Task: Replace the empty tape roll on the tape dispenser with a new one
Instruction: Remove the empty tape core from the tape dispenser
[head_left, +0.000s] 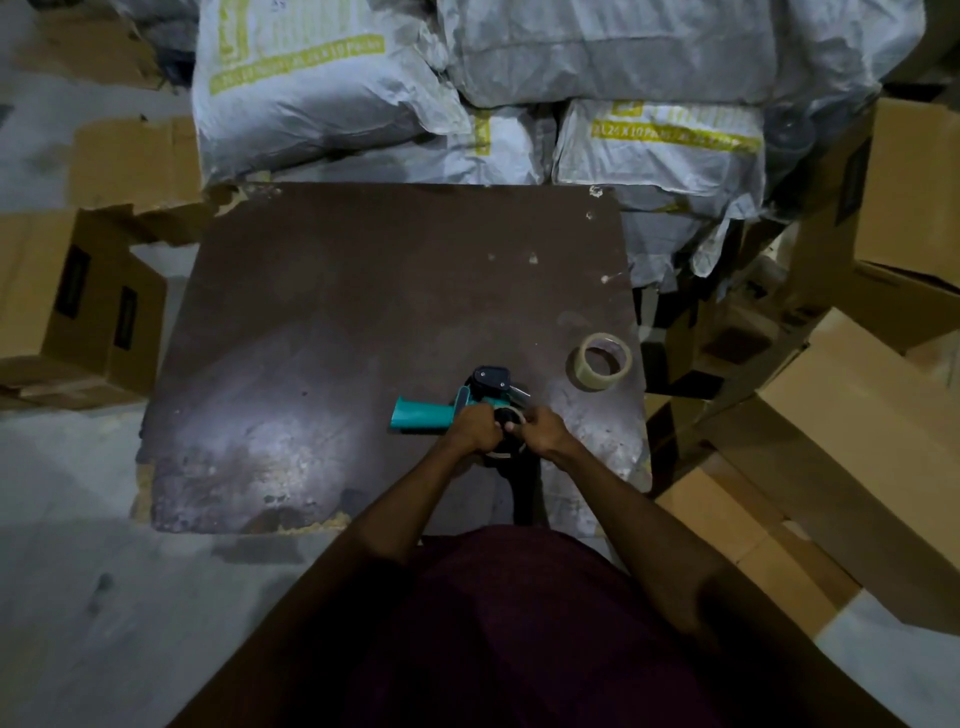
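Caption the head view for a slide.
Both hands work the empty roll on the teal dispenser; new tape waits nearby.

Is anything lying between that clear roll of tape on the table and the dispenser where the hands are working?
Nothing visible lies between them. The new tape roll sits alone near the table's right edge, with bare tabletop between it and the teal tape dispenser. But the left hand and right hand are on the old core, apparently on the spool.
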